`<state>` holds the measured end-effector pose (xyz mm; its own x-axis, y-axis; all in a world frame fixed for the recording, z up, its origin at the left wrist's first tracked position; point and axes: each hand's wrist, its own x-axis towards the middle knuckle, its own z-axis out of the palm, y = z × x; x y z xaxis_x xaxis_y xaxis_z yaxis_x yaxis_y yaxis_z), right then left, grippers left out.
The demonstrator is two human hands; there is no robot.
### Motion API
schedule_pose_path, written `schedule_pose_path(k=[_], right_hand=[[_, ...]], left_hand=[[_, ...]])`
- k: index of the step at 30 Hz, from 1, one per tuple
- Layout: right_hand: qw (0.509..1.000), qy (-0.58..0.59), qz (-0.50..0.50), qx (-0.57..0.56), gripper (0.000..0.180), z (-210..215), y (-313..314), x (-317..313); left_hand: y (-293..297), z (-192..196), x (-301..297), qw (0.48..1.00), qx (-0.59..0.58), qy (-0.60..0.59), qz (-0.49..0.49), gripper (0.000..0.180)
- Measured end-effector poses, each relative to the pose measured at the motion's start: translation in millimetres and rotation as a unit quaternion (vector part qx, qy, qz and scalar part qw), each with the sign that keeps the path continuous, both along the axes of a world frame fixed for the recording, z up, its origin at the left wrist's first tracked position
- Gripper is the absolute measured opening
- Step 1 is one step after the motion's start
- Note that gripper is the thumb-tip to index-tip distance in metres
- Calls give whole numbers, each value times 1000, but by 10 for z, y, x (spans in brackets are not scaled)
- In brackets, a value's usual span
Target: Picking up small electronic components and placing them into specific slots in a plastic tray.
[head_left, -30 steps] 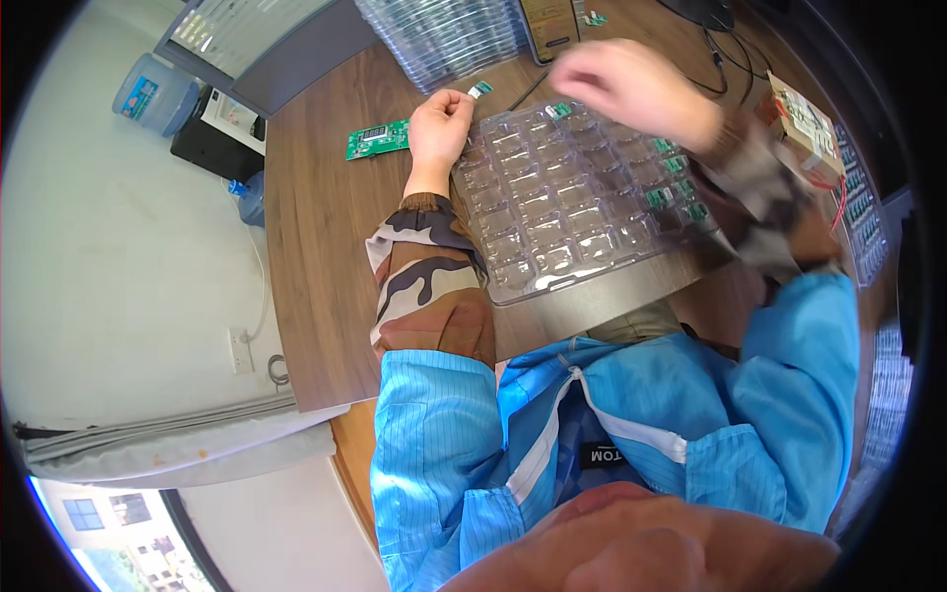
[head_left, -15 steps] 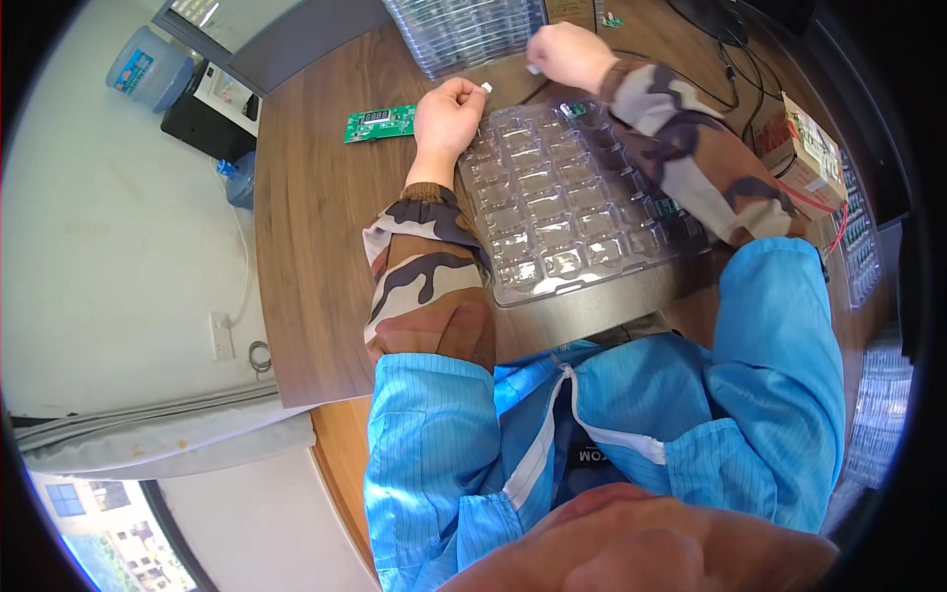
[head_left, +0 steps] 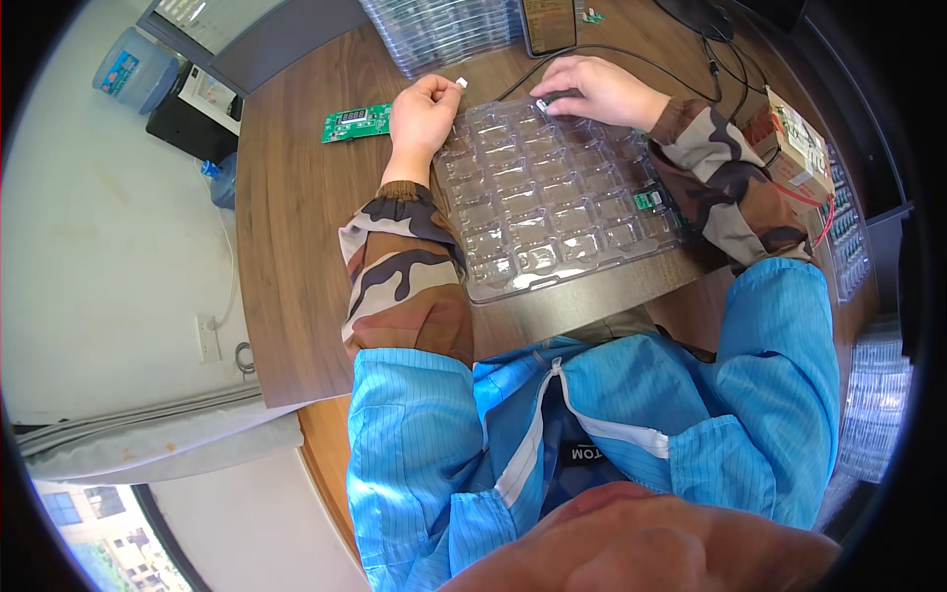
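A clear, glossy moulded-plastic tray [head_left: 552, 197] with rows of shallow rectangular pockets lies flat on the brown wood-grain bench [head_left: 296, 247], its near edge catching the light. Most pockets look bare; one near the right side holds a small green circuit piece [head_left: 647, 199]. The left hand [head_left: 422, 111] rests at the tray's far left corner, its grip curled closed around a small white part [head_left: 461, 84] that pokes out between thumb and forefinger. The right hand [head_left: 592, 89] lies on the tray's far edge, fingers bent down over a small dark object [head_left: 554, 97] (what exactly it is cannot be told, nor whether the grip pinches it or only presses on it). Both forearms wear soft camouflage-patterned sleeves over a blue striped coat. A flat green rectangular circuit board [head_left: 357, 122] lies on the bench just left of the left hand, apart from it. Beyond the tray stands a ribbed stack of similar clear trays [head_left: 444, 30], and a thin black cable [head_left: 631, 51] curves across the wood toward the right hand
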<state>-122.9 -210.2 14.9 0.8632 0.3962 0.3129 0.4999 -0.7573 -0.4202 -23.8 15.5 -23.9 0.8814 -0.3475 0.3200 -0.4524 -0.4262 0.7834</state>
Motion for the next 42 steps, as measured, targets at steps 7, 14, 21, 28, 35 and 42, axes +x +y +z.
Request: schedule_pose_path(k=[7, 14, 21, 28, 35, 42], right_hand=[[995, -10, -60, 83, 11, 45, 143, 214], [987, 29, -133, 84, 14, 27, 563, 656], [973, 93, -138, 161, 16, 18, 588, 724], [989, -62, -123, -53, 14, 153, 715, 669], [981, 77, -168, 61, 12, 154, 727, 658], [976, 79, -154, 131, 20, 295, -95, 542]], left_hand=[[6, 53, -33, 1000, 0, -4, 11, 18], [-28, 72, -80, 1000, -2, -7, 7, 18], [-12, 30, -30, 999, -16, -30, 7, 17], [-21, 54, -39, 999, 10, -47, 17, 18], [-26, 58, -34, 998, 22, -59, 11, 18], [-61, 69, -41, 1000, 0, -26, -3, 18]])
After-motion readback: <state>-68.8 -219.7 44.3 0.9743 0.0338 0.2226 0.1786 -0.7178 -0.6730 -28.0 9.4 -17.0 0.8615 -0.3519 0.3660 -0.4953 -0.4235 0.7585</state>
